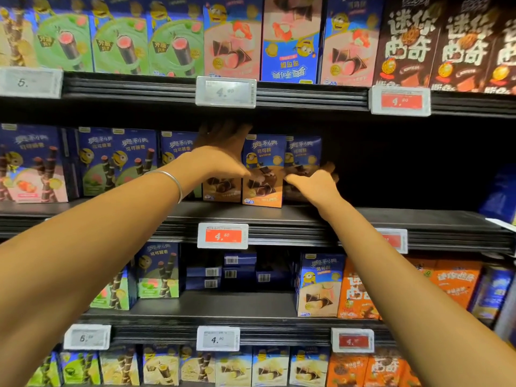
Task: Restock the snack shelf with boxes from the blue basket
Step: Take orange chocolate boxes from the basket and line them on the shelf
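Observation:
Three blue-and-brown snack boxes stand side by side on the middle shelf. My left hand covers the upper part of the left box, fingers reaching over its top edge into the shadow and thumb lying across its front right. The middle box stands free between my hands. My right hand grips the right box, with the thumb on its front and the fingers curled round its right side. The blue basket is out of view.
Right of the three boxes the middle shelf is dark and bare up to a blue pack at the edge. Pink and green boxes fill its left part. Price tags hang on the shelf rails. The shelves above and below hold more boxes.

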The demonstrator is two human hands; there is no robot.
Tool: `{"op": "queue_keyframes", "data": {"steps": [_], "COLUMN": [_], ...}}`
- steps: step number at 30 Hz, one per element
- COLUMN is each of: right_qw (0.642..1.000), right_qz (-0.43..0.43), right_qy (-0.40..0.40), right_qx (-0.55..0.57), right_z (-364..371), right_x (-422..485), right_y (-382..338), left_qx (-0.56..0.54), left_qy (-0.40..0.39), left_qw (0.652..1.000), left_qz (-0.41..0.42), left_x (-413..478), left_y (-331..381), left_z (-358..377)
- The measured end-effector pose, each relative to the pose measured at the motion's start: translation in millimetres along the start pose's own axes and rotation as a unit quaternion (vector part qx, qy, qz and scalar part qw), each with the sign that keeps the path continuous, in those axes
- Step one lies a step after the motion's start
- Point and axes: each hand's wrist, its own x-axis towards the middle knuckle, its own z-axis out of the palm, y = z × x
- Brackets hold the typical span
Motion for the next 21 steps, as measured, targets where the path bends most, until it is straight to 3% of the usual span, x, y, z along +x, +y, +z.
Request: {"op": "queue_keyframes", "data": {"steps": [4, 15, 21], "right_qw": [0.997, 0.997, 0.997], "right_qz": [0.002, -0.006, -0.011], "right_qy": [-0.032, -0.052, -0.052], "right_qx": [0.064, 0.052, 0.055], "right_z": [5.3, 5.6, 6.0], "right_x": [1.5, 6.9, 7.4], "right_y": [5.5, 7.5, 8.0], "left_qx": [-0.017, 0.040, -0.050], "left_qy": [-0.043, -0.009, -0.066], "left_qw": [0.999, 0.999, 0.997], "left_qz": [0.008, 0.012, 0.009], "left_x": [1.5, 4.1, 2.8], "left_y": [1.3, -1.4, 0.0], "left_z": [3.6, -0.8, -6.5]}}
